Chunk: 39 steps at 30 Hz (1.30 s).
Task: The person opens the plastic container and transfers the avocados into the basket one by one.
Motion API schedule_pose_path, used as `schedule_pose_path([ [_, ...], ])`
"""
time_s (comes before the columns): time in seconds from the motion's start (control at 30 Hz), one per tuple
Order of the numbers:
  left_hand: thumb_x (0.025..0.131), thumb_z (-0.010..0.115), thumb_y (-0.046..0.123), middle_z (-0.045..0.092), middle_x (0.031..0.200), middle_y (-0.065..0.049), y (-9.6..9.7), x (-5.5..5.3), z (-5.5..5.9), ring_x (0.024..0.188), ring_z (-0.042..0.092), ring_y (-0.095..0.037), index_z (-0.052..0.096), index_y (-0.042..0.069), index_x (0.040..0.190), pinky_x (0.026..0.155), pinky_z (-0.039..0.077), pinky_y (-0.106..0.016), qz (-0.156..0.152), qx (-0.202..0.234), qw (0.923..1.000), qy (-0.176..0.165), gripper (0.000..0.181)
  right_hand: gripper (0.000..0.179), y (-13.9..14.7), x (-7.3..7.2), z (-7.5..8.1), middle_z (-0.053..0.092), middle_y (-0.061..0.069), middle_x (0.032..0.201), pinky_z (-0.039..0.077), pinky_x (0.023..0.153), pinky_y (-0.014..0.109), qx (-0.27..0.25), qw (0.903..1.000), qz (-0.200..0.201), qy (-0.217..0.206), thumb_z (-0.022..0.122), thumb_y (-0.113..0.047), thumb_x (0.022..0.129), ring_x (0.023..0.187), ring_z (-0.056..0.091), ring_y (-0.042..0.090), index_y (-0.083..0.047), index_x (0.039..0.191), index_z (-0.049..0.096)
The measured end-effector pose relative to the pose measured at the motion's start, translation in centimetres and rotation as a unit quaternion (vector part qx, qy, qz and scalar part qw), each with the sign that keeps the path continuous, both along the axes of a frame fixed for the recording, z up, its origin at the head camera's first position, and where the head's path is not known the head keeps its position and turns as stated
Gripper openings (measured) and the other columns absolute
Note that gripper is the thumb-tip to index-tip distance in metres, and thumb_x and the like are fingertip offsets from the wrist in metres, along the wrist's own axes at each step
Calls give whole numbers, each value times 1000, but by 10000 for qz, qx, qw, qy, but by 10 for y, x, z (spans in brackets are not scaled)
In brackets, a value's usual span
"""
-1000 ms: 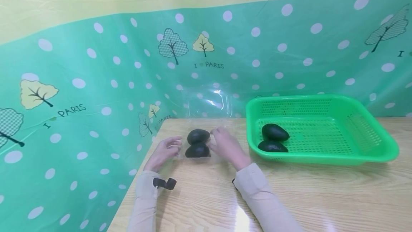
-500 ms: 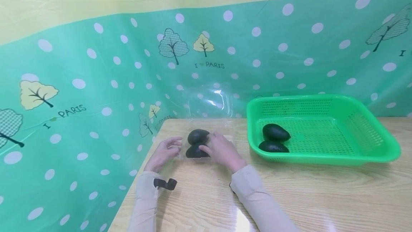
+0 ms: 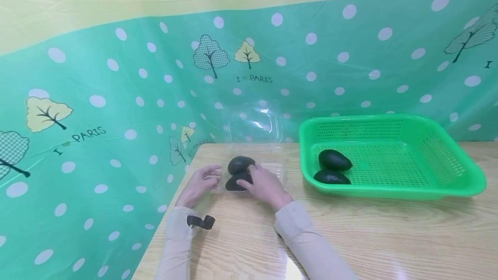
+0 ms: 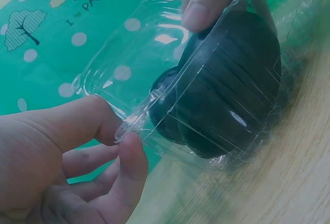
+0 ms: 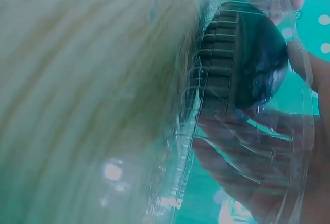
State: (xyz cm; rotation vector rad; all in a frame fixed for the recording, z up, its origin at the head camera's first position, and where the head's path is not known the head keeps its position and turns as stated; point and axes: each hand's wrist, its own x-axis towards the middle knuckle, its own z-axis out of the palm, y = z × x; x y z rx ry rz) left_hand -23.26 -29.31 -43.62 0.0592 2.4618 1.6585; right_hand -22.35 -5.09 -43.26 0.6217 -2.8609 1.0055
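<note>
A clear plastic clamshell box [image 3: 254, 131] stands on the table with its lid raised at the back. In its left half lie two dark avocados, the far avocado [image 3: 241, 164] and the near avocado [image 3: 234, 182], touching each other. My left hand [image 3: 200, 185] pinches the box's left rim between thumb and forefinger, as the left wrist view shows. My right hand [image 3: 266, 186] reaches into the box from the right. Its thumb lies on top of the near avocado, and its fingers bend around that avocado's right end, seen through the clear wall [image 5: 219, 77] in the right wrist view.
A green perforated basket [image 3: 389, 191] stands to the right of the box. Two more avocados lie in its left end, one avocado [image 3: 334, 160] behind the other avocado [image 3: 332, 177]. Behind the wooden table [image 3: 241, 241] hangs a green dotted curtain [image 3: 155, 94].
My right hand has moved left from the box's right side, bringing its thumb and fingers onto the near avocado. My left hand has kept its place at the rim.
</note>
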Motion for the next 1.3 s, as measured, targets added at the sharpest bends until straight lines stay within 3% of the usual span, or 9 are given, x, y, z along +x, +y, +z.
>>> schedule_pose_path([
  [0.2, 83, 58, -1, 55, 133, -24, 1, -1, 0, 90, 65, -22, 49, 3, 143, 81, 58, -31, -6, 114, 9999, 3, 60, 47, -3, -1, -5, 72, 13, 103, 56, 79, 46, 46, 10000, 59, 43, 63, -50, 92, 95, 70, 33, -6, 109, 65],
  [0.57, 83, 59, 0, 56, 133, -22, 3, -2, 0, 94, 64, -25, 50, 5, 143, 83, 57, -34, -4, 48, 10000, -8, 60, 47, -3, -2, -5, 72, 13, 106, 56, 82, 45, -84, 9999, 114, -77, 63, -48, 92, 97, 69, 31, -5, 110, 65],
  [0.7, 84, 60, 1, 56, 133, -21, 3, -2, 0, 106, 63, -30, 50, 7, 143, 87, 55, -34, -21, -75, 10000, 57, 60, 48, -4, -4, -6, 72, 12, 106, 56, 84, 44, -131, 9998, 151, -4, 66, -47, 91, 98, 69, 30, -4, 112, 65],
  [0.87, 85, 62, 3, 56, 135, -20, 2, 0, 2, 116, 60, -33, 49, 8, 144, 90, 53, -35, -55, -191, 9997, 103, 61, 56, -4, -3, -6, 70, 14, 114, 54, 91, 43, -231, 9995, 218, -61, 70, -45, 88, 104, 67, 30, 0, 121, 62],
  [1.3, 87, 62, 7, 55, 136, -22, 1, 2, 2, 112, 62, -34, 48, 5, 144, 88, 53, -33, -47, -241, 9996, 138, 59, 62, -4, -3, -7, 64, 14, 129, 50, 101, 44, -543, 9983, 206, 68, 74, -42, 86, 117, 62, 31, -3, 131, 58],
])
